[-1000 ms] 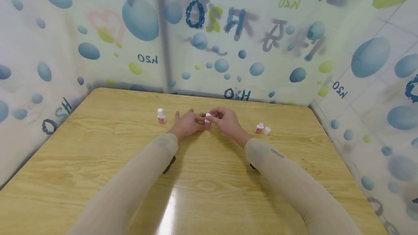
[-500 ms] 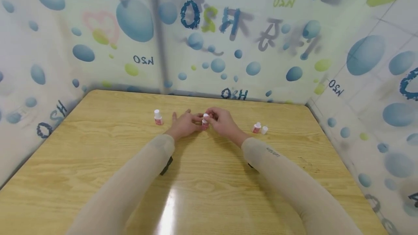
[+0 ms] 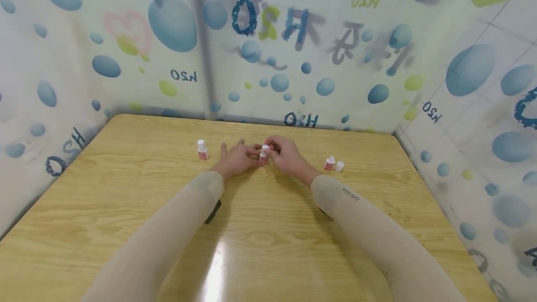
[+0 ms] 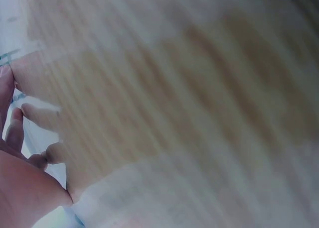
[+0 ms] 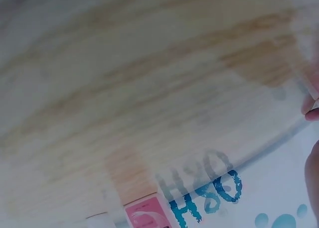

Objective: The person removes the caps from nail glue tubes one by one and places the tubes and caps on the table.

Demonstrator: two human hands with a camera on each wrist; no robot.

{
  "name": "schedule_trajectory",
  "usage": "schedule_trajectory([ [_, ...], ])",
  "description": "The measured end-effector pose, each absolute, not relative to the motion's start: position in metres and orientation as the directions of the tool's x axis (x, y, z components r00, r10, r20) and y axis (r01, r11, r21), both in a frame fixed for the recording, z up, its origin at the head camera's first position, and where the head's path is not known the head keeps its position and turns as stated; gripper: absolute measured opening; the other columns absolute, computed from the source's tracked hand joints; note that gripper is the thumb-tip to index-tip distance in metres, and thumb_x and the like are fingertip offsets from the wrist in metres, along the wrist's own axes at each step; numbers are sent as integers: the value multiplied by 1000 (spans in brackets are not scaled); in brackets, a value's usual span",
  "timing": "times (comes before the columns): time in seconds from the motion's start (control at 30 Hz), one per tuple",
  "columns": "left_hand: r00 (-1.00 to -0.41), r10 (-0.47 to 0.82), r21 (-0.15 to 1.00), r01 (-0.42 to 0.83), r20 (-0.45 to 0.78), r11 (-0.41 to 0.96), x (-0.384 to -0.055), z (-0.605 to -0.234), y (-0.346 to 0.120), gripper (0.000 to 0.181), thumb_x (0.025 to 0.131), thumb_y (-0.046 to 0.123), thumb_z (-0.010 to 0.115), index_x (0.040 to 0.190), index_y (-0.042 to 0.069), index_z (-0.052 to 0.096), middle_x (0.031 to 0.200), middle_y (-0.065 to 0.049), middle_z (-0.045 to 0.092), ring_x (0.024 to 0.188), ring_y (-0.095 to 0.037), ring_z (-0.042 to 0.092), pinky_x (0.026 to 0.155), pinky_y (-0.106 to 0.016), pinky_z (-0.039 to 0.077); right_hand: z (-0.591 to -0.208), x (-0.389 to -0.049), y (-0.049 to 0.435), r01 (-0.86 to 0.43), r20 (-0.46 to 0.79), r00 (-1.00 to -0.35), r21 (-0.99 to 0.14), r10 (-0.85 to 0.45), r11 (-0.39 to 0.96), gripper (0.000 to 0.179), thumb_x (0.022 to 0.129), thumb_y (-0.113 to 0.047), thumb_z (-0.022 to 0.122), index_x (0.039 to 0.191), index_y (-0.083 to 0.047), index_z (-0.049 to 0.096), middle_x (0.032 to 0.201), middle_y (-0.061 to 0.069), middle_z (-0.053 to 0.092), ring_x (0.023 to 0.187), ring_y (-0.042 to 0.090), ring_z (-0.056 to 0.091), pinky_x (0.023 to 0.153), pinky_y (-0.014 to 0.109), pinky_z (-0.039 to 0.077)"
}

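Note:
Near the back middle of the table, a small white bottle with a red-and-white label point(image 3: 263, 158) stands upright between my hands in the head view. My left hand point(image 3: 238, 159) holds its body from the left, thumb and fingers on either side. The white cap point(image 3: 265, 147) at its top is pinched by my right hand point(image 3: 288, 154), whose fingers partly hide it. In the left wrist view only part of my left hand point(image 4: 20, 183) shows, at the left edge. Fingertips of my right hand point(image 5: 312, 111) appear at the right edge of the right wrist view.
A capped bottle of the same kind point(image 3: 203, 150) stands to the left. On the right is another bottle point(image 3: 329, 163), with a loose white cap point(image 3: 339, 166) beside it. Behind the wooden table point(image 3: 260, 241) rises a patterned wall point(image 3: 268, 83).
The head view has shifted slightly, so everything sits a little further left. Both hands stay at the middle bottle, with only small finger movement at the cap.

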State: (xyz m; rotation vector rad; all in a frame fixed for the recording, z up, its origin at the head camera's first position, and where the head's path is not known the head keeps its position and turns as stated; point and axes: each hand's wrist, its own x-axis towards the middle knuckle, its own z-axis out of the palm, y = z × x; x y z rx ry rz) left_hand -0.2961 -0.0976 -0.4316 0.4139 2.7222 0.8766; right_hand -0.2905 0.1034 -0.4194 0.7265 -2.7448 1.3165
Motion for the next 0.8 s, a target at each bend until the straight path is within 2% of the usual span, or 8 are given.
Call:
schedule_trajectory([
  [0.5, -926, 341, 581, 190, -162, 792, -296, -430, -96, 48, 101, 46, 70, 147, 34, 64, 170, 8, 42, 168, -41, 5, 123, -76, -19, -423, -295, 106, -404, 184, -890, -744, -418, 533, 9, 108, -14, 62, 114, -8, 64, 94, 7, 55, 80, 20, 50, 73, 30, 43],
  [0.8, -925, 340, 573, 187, -171, 798, -296, -429, -96, 46, 102, 47, 69, 145, 33, 66, 171, 7, 42, 168, -41, 3, 123, -76, -19, -422, -290, 104, -323, 165, -928, -806, -334, 497, 20, 103, -26, 73, 111, -8, 68, 90, 5, 58, 79, 18, 53, 69, 25, 44],
])
